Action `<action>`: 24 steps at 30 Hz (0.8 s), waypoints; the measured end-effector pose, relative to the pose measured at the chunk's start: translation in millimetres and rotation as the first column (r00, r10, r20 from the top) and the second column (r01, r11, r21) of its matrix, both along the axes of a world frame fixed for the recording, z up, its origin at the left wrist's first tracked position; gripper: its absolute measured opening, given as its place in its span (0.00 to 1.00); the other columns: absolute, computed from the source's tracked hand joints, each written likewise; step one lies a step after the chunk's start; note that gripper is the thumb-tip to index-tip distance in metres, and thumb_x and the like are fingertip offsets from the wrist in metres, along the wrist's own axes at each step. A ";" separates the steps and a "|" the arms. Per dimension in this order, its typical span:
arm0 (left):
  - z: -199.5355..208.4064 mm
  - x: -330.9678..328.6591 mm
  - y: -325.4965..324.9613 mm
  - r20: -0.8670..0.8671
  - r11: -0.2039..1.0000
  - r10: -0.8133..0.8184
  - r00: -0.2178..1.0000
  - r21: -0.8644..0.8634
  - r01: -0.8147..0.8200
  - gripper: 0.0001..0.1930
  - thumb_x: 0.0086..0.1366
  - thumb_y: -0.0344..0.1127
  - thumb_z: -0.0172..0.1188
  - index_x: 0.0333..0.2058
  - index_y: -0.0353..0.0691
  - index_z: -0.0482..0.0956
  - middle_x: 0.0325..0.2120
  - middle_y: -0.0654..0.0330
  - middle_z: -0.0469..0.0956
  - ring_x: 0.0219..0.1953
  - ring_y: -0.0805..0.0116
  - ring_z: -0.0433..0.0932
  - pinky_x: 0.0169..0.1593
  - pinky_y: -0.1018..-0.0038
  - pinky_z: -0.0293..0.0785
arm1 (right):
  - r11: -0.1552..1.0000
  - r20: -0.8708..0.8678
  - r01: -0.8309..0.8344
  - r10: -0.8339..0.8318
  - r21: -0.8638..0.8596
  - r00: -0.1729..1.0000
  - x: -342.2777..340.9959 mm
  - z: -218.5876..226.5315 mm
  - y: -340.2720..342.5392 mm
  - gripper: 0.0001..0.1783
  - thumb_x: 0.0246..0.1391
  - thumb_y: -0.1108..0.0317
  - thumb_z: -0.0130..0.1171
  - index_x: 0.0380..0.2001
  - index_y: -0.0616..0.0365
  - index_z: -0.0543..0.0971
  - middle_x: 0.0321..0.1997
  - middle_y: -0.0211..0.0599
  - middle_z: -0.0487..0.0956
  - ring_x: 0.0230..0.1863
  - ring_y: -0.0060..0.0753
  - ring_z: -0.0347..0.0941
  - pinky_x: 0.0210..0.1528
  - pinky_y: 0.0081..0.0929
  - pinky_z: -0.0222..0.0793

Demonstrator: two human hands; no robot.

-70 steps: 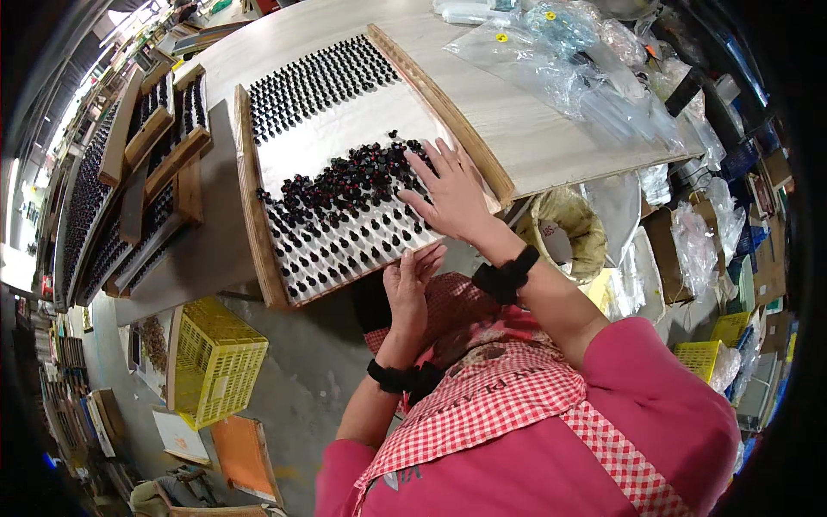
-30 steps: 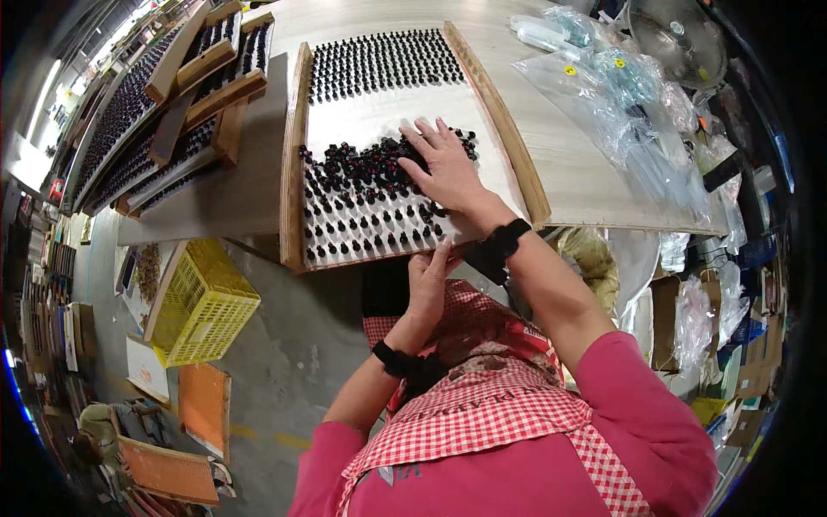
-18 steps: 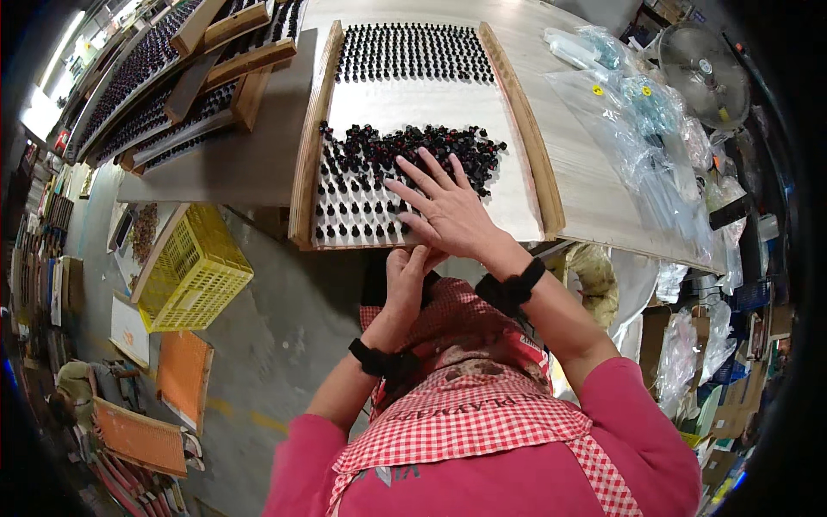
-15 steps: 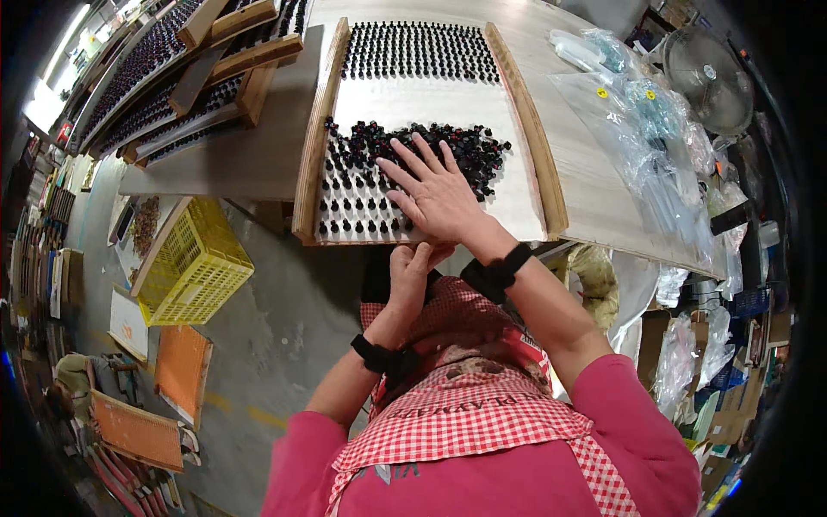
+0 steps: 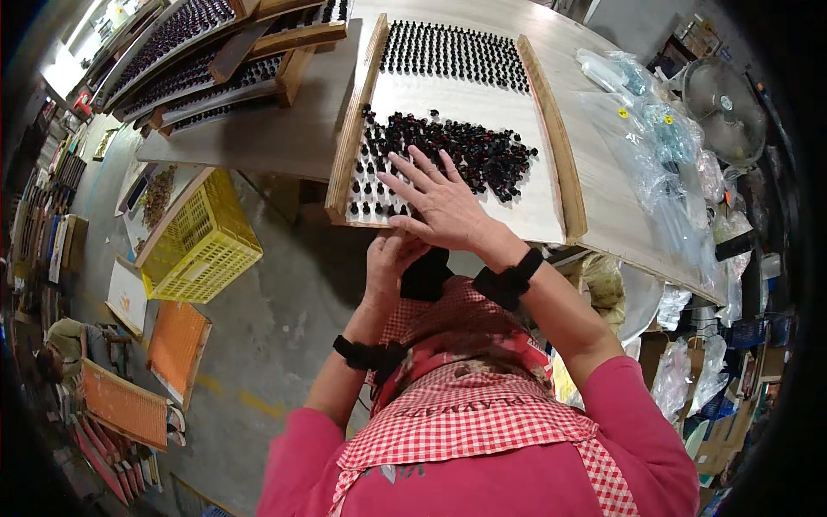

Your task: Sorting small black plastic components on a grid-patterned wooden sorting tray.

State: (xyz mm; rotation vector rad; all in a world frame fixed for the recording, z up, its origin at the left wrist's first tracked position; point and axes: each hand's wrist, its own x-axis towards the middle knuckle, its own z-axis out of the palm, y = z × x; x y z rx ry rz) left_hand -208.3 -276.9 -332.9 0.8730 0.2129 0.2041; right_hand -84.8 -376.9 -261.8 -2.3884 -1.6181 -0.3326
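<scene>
A white board (image 5: 413, 97) with wooden side rails lies on the table, bearing small black pieces. A loose heap of them (image 5: 465, 142), with glints of red, fills its middle. My right hand (image 5: 448, 207) is over the heap's near edge, palm down, fingers spread, holding nothing visible. Close beneath it, at the board's near edge, is my left hand (image 5: 388, 265). Its fingers are bent and pressed together; the tips are partly hidden, and I cannot make out what they hold. Short rows of standing pieces (image 5: 366, 189) are at the near left; more rows (image 5: 452, 53) cover the far end.
Stacked boards of black pieces (image 5: 194, 77) stand at the left on wooden strips (image 5: 297, 40). Clear plastic bags (image 5: 646, 138) and a fan (image 5: 724, 108) are at the right. Below left are a yellow crate (image 5: 207, 250) and orange panels (image 5: 177, 349) on the floor.
The view has shifted, so the board appears further right. My left hand has moved slightly left along the board's near edge. My right hand stays spread by the heap.
</scene>
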 end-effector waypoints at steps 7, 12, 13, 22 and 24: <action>0.5 12.7 9.1 0.028 0.996 0.056 0.998 0.061 -0.057 0.17 0.70 0.40 0.49 0.46 0.29 0.74 0.38 0.53 0.80 0.41 0.64 0.81 0.48 0.67 0.78 | 0.982 0.061 0.189 -0.189 0.010 0.980 14.6 -14.8 32.8 0.28 0.65 0.49 0.37 0.65 0.42 0.63 0.71 0.37 0.58 0.73 0.42 0.47 0.70 0.56 0.38; 0.0 14.8 2.7 0.012 0.998 0.045 0.999 0.037 -0.046 0.16 0.71 0.38 0.48 0.46 0.29 0.74 0.39 0.51 0.80 0.42 0.62 0.81 0.49 0.66 0.78 | 0.961 0.035 0.275 -0.276 0.026 0.961 36.9 -7.1 54.5 0.29 0.66 0.48 0.36 0.65 0.46 0.61 0.70 0.39 0.59 0.73 0.43 0.47 0.71 0.52 0.39; -1.2 13.7 2.1 0.012 0.998 0.052 0.999 0.039 -0.053 0.16 0.71 0.38 0.48 0.46 0.29 0.74 0.39 0.51 0.80 0.42 0.62 0.81 0.49 0.66 0.78 | 0.963 0.021 0.269 -0.270 0.021 0.963 36.4 -2.9 58.7 0.29 0.65 0.47 0.36 0.65 0.46 0.62 0.70 0.40 0.59 0.73 0.44 0.47 0.71 0.52 0.39; -5.7 2.4 28.9 0.034 0.993 0.009 0.999 0.113 -0.013 0.17 0.68 0.40 0.55 0.47 0.32 0.74 0.44 0.57 0.77 0.45 0.66 0.78 0.48 0.70 0.78 | 0.996 -0.073 0.087 -0.086 0.021 0.994 -16.5 -1.2 50.6 0.44 0.56 0.39 0.47 0.67 0.58 0.56 0.71 0.44 0.56 0.73 0.45 0.47 0.71 0.53 0.36; -4.4 1.2 30.8 0.058 0.985 -0.015 0.998 0.175 0.005 0.17 0.67 0.40 0.55 0.47 0.32 0.74 0.44 0.56 0.76 0.45 0.67 0.78 0.48 0.70 0.78 | 0.995 -0.075 0.095 -0.096 -0.009 0.993 -16.1 -0.6 50.9 0.42 0.57 0.40 0.47 0.66 0.59 0.57 0.71 0.46 0.56 0.73 0.44 0.47 0.71 0.52 0.36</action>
